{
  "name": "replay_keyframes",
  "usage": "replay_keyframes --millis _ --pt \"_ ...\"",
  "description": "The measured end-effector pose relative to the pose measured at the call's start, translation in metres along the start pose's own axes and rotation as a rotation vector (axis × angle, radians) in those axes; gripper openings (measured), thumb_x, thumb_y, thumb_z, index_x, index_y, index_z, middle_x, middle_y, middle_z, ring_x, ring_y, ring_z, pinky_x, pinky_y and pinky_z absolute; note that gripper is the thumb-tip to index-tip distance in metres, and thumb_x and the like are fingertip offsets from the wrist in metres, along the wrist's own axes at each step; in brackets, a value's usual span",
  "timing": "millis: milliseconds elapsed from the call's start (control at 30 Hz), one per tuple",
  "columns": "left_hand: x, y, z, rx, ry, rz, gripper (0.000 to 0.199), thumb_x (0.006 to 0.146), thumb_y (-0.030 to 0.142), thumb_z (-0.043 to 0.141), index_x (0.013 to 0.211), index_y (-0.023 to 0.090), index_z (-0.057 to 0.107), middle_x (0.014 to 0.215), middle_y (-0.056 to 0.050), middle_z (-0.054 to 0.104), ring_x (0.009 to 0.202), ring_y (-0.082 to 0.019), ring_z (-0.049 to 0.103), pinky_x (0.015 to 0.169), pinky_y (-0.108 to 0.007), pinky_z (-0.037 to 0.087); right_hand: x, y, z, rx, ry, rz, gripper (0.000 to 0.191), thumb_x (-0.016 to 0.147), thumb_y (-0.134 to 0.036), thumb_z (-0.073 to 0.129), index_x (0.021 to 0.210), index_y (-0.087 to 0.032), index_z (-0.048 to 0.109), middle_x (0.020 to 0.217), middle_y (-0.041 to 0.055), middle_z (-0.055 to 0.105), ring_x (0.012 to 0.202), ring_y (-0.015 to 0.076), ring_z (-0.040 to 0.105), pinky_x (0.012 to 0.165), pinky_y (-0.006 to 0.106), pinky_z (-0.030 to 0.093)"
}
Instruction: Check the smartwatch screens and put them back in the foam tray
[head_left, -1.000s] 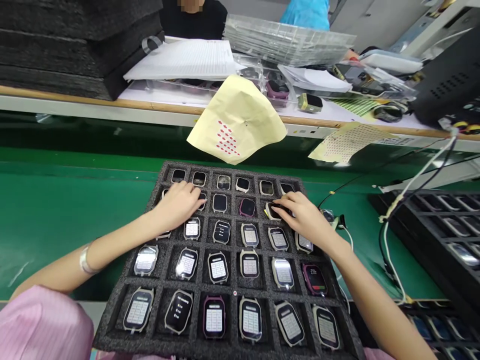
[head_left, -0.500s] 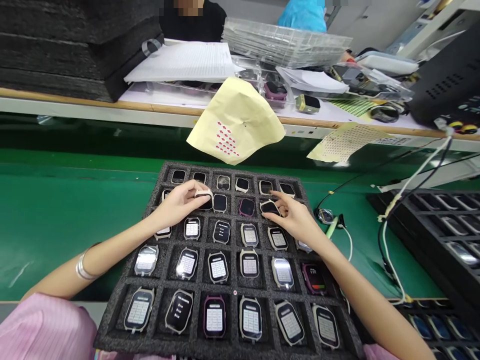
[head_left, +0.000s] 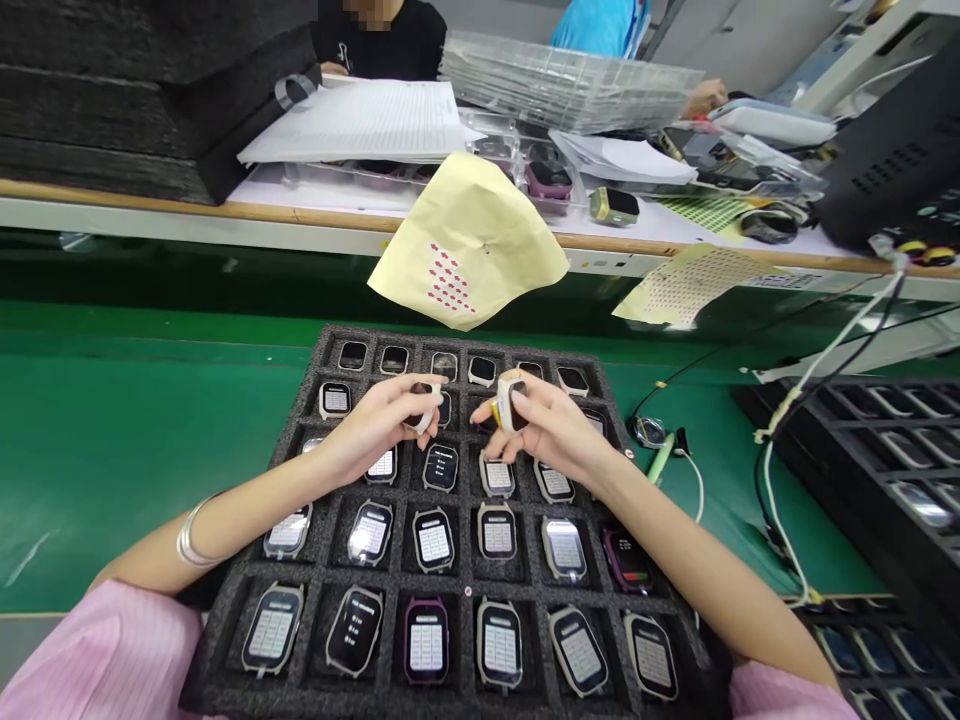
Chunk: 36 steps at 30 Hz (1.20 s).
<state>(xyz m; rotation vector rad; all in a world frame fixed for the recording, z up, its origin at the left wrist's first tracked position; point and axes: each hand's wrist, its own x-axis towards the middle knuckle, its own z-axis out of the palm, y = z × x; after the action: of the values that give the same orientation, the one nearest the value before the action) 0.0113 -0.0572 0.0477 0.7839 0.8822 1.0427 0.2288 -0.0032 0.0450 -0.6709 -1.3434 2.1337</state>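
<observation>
My left hand (head_left: 371,425) pinches a smartwatch body (head_left: 424,408) with a cream frame, held on edge above the black foam tray (head_left: 466,578). My right hand (head_left: 559,425) holds a similar cream-framed smartwatch body (head_left: 511,403) between fingers and thumb, a few centimetres from the other one. Both hands hover over the tray's upper rows and hide several cells. The tray's cells hold rows of smartwatches (head_left: 499,643), most with lit keypad-like screens.
A yellow paper with red stickers (head_left: 469,245) hangs beyond the tray, over the green bench mat (head_left: 135,470). A second foam tray of watches (head_left: 885,450) lies to the right. Black foam sheets (head_left: 135,100), papers and stacked plastic trays (head_left: 570,85) sit on the far shelf, near a co-worker's dark shirt (head_left: 375,40).
Each hand has lifted a watch out of the tray's upper rows. The two hands have moved inward toward each other, turning the watches on edge.
</observation>
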Motion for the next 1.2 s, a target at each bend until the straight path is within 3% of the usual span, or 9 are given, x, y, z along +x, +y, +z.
replay_keyframes --millis 133,300,433,600,867,1067,1200 --pt "-0.001 -0.007 -0.003 0.078 -0.003 -0.043 0.041 0.077 0.023 0.066 0.115 0.013 0.055 0.072 0.001 0.055 0.064 -0.011 0.053 0.055 -0.023 0.042 -0.002 0.008 0.001 -0.040 0.022 0.046 0.033 0.089 -0.030 0.061 0.117 -0.018 0.048 0.084 0.0044 0.066 0.050 0.0102 0.062 0.041 0.018 0.047" --pt "0.001 -0.018 -0.005 0.322 0.026 0.040 0.047 0.075 0.021 0.067 0.119 0.015 0.051 0.075 0.003 0.053 0.059 -0.009 0.050 0.056 -0.024 0.042 -0.007 0.012 0.010 -0.256 0.069 0.009 0.041 0.087 -0.028 0.063 0.125 -0.017 0.049 0.086 0.0031 0.062 0.059 0.0123 0.065 0.047 0.022 0.052" --pt "-0.001 -0.023 -0.009 0.501 0.042 0.106 0.044 0.078 0.024 0.065 0.119 0.018 0.051 0.074 0.004 0.052 0.049 -0.008 0.045 0.050 -0.024 0.038 -0.010 0.018 0.010 -0.317 0.078 -0.011 0.050 0.089 -0.028 0.060 0.135 -0.021 0.040 0.088 0.0029 0.061 0.065 0.0121 0.063 0.053 0.023 0.052" --pt "-0.001 -0.026 -0.015 0.590 0.063 0.225 0.037 0.079 0.018 0.061 0.115 0.019 0.053 0.098 -0.002 0.058 0.075 -0.014 0.054 0.063 -0.025 0.044 -0.012 0.021 0.004 -0.192 -0.021 0.050 0.055 0.095 -0.033 0.050 0.145 -0.025 0.029 0.097 0.0051 0.059 0.083 0.0145 0.060 0.063 0.024 0.051" --pt "-0.004 -0.028 -0.014 0.581 0.017 0.149 0.040 0.081 0.019 0.058 0.119 0.020 0.049 0.078 0.002 0.053 0.053 -0.010 0.043 0.052 -0.024 0.039 -0.014 0.013 0.006 -0.330 -0.016 -0.008 0.047 0.088 -0.025 0.063 0.133 -0.020 0.050 0.076 -0.0004 0.061 0.059 0.0081 0.054 0.057 0.020 0.046" --pt "-0.005 -0.026 -0.014 0.596 0.010 0.160 0.041 0.081 0.020 0.058 0.120 0.020 0.049 0.084 0.001 0.054 0.058 -0.010 0.046 0.053 -0.024 0.039 -0.014 0.015 0.006 -0.276 0.027 -0.003 0.047 0.087 -0.027 0.063 0.132 -0.023 0.053 0.106 0.0057 0.062 0.068 0.0086 0.058 0.059 0.022 0.049" --pt "-0.008 -0.023 -0.014 0.620 -0.050 0.133 0.034 0.082 0.021 0.056 0.115 0.020 0.050 0.079 0.003 0.052 0.059 -0.011 0.046 0.056 -0.024 0.040 -0.013 0.017 0.004 -0.272 0.034 0.033 0.045 0.085 -0.026 0.066 0.129 -0.022 0.057 0.102 0.0063 0.064 0.066 0.0088 0.059 0.057 0.021 0.048"
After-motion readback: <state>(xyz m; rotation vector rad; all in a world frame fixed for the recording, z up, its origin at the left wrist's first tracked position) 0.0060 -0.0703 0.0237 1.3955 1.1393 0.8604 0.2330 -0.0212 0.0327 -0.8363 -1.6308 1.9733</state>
